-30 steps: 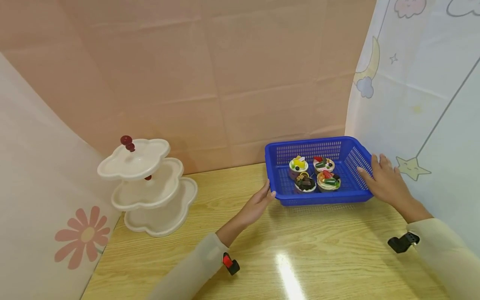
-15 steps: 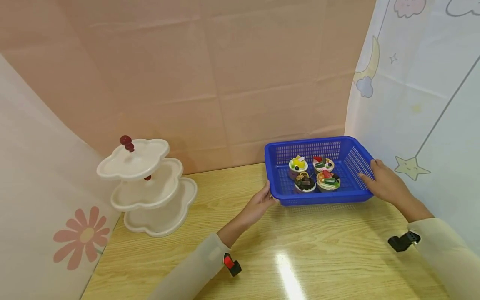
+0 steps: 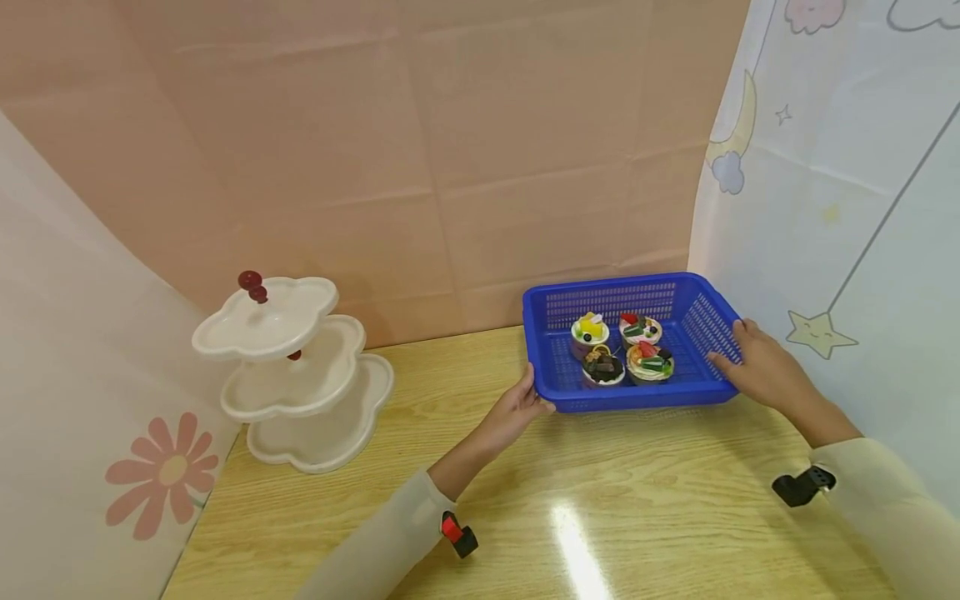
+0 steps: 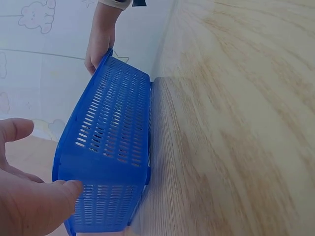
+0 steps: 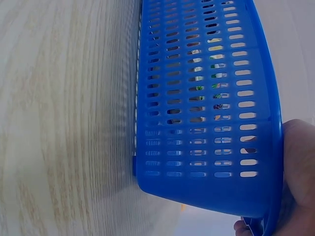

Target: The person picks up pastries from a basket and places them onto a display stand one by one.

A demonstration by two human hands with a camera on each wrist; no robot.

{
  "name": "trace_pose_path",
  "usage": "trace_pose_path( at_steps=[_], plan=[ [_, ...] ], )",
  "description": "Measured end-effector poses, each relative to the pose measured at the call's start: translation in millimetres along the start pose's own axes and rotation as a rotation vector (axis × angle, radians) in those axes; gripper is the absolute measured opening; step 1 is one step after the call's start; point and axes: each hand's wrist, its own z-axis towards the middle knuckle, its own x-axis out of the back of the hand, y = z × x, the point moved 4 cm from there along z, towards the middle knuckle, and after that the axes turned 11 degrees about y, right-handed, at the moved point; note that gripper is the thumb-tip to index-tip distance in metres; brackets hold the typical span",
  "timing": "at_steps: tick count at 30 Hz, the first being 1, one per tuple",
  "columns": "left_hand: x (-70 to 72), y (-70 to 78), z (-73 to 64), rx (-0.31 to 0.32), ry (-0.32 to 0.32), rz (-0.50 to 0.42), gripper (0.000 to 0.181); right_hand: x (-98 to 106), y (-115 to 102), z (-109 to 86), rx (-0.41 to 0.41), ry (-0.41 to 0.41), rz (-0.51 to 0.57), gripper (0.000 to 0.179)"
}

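Note:
A blue plastic basket [image 3: 622,398] with slotted walls stands at the right of the table, by the back wall. Several cupcakes with fruit and cream toppings sit together inside it, among them a dark-topped cupcake [image 3: 603,367] and a yellow-topped cupcake [image 3: 589,328]. My left hand [image 3: 513,414] holds the basket's front left corner. At the opposite side, my right hand [image 3: 768,367] grips the right rim, its thumb over the inner side. In the right wrist view, part of that hand [image 5: 300,172] shows at the rim, with some fingers hidden behind it.
A white three-tier stand [image 3: 292,383] with scalloped plates and a red knob stands at the left of the wooden table [image 3: 465,508]. A peach cloth [image 3: 450,167] hangs behind, and patterned white cloths [image 3: 840,208] flank both sides.
My right hand has lowered its fingers onto the rim, and my left hand has tightened at the corner. The basket has then shifted slightly left with both hands.

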Motion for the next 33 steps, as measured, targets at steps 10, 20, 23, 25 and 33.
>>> trace_pose_path(
  at_steps=[10, 20, 23, 25, 33],
  plan=[
    [-0.6, -1.2, 0.0, -0.018, -0.001, 0.078, 0.078, 2.2, -2.3, -1.6, -0.003, -0.004, 0.012, 0.086],
    [-1.7, -1.0, -2.3, 0.017, 0.014, 0.122, 0.081, -2.2, 2.7, 0.4, -0.011, 0.029, 0.015, 0.085],
    [-2.4, -0.5, -2.8, 0.019, 0.03, 0.124, 0.081, -2.0, 2.8, 0.5, -0.014, 0.045, 0.014, 0.085],
    [-2.7, -0.6, -3.3, 0.026, 0.042, 0.124, 0.081, -2.1, 2.4, 0.0, -0.016, 0.047, 0.013, 0.085],
    [-3.6, -1.6, -4.8, 0.02, 0.07, 0.135, 0.082, -0.8, -1.6, -2.9, -0.013, 0.049, 0.019, 0.084]
  ],
)
